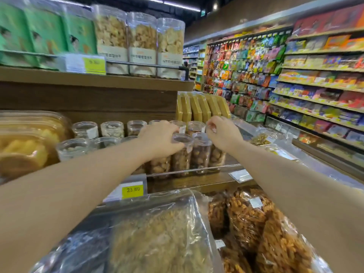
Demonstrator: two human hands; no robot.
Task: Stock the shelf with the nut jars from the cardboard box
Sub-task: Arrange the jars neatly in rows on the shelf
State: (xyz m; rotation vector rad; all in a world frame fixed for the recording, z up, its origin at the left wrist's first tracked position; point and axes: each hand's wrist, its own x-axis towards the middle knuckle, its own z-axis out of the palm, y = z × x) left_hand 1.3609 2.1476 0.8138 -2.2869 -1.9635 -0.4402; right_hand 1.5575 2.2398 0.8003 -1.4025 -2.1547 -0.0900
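A person's left hand (pixel 157 137) lies over the lid of a clear round plastic jar of brown nuts (pixel 159 164) in the front row of a brown wooden shelf (pixel 197 182). Its fingers (pixel 173 133) curl down round the lid and touch the next jar along (pixel 182 152). The right hand (pixel 224 133) reaches to the end jar (pixel 216 156) at the right of that row, with thumb and forefinger bent together in a pinch at its clear lid edge, though blur hides the exact grip. The jars stand upright and close together in two rows, each transparent, filled with nuts and bearing a small white label. A yellow price tag (pixel 133 189) hangs on the shelf front. Below lie large clear plastic bags of fried snacks (pixel 157 233). On the shelf above stand tall clear cylinders of pale crackers (pixel 141 42) beside green boxes (pixel 45 34).
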